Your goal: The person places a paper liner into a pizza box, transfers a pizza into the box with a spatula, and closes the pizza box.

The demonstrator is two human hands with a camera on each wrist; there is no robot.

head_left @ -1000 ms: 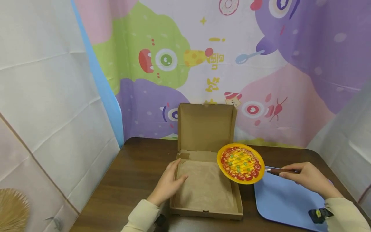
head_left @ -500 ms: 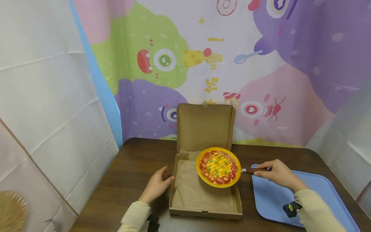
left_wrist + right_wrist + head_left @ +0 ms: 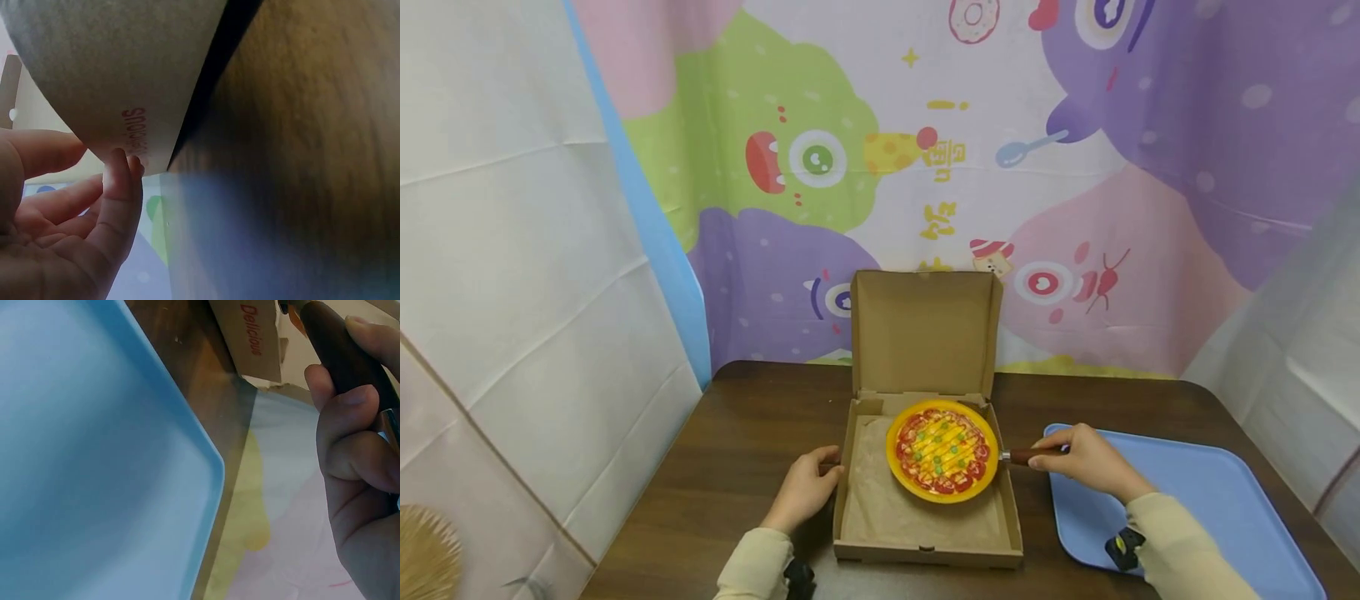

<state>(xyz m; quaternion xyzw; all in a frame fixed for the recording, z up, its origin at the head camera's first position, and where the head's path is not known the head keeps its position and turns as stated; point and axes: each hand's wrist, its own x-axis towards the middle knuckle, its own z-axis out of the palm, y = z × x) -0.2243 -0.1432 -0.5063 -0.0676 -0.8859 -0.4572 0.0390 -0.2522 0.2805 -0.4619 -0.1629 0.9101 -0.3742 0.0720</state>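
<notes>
A round pizza (image 3: pixel 943 451) with a yellow rim, red slices and green bits is over the base of an open cardboard pizza box (image 3: pixel 880 525). My right hand (image 3: pixel 1090 462) grips the brown handle (image 3: pixel 1037 456) of a pizza server that reaches under the pizza; its blade is hidden. In the right wrist view, fingers curl round the dark handle (image 3: pixel 344 356). My left hand (image 3: pixel 805 487) is beside the box's left wall, fingers loosely bent. In the left wrist view, thumb and fingertips are right at the edge of the printed box wall (image 3: pixel 125 81).
A blue tray (image 3: pixel 1195 500) lies right of the box, under my right forearm. The raised box lid (image 3: pixel 925 333) stands at the back, before a cartoon-printed curtain (image 3: pixel 820 92). Everything rests on a dark wooden table (image 3: pixel 752 417).
My right hand has carried the pizza on the server leftward and lower, from the box's right side to over its base. My left hand has drawn back to outside the box's left wall.
</notes>
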